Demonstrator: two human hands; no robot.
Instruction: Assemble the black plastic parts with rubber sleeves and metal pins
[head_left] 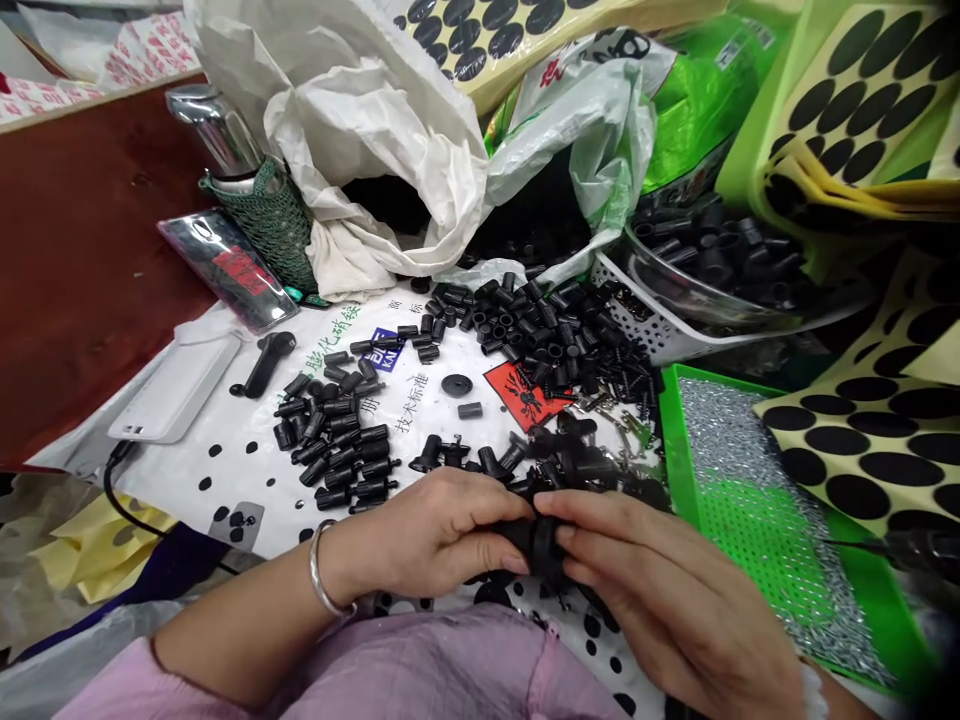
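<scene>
Close to my body, my left hand (457, 525) and my right hand (660, 580) meet around a black plastic part (541, 545). The fingers of both hands close on it and cover much of its shape. Just beyond them lie larger black plastic fittings (562, 450) in a loose heap. Left of these, small black ribbed cylinders (345, 430) are gathered in a group. Farther back is a big pile of short black tubes (525, 320). A round black disc (457, 385) and a single small cylinder (470, 410) lie apart on the white printed sheet.
A green tray (679, 440) of small metal pins stands at right. Behind are a white basket (652, 325), a clear bowl (697, 275) of black tubes and an open white sack (450, 200). At left lie a phone (229, 270), a white power bank (180, 385) and a cable (112, 490).
</scene>
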